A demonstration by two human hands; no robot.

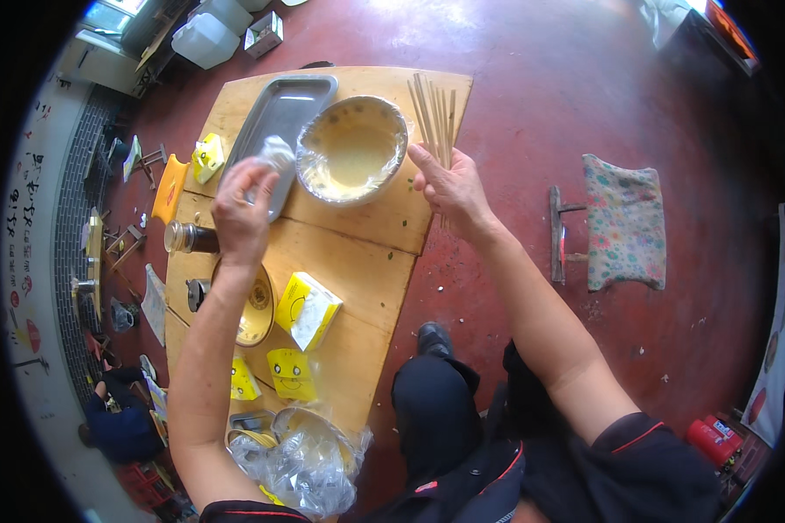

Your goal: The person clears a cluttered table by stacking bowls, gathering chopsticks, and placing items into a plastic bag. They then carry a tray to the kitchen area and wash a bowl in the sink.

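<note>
My right hand (pixel 454 186) is closed around a bundle of wooden chopsticks (pixel 437 118), their ends fanned upward beyond the table's right edge. In my left hand (pixel 243 202) is a crumpled white tissue (pixel 277 152), pinched by the fingers above a grey metal tray (pixel 301 91). Between the hands stands a large bowl lined with clear plastic film (pixel 353 150). Just left of my left hand, a glass jar with dark contents (pixel 190 237) is partly hidden. Under my left forearm sits a yellow bowl (pixel 258 304), beside a yellow-and-white tissue pack (pixel 307 310).
The wooden table (pixel 360 261) carries further yellow tissue packs (pixel 291 374) and plastic-wrapped bowls (pixel 307 457) near me. A stool with a floral cover (pixel 625 222) stands on the red floor to the right. A person in dark clothes (pixel 121 415) is low at the far left. A fire extinguisher (pixel 713 441) is at lower right.
</note>
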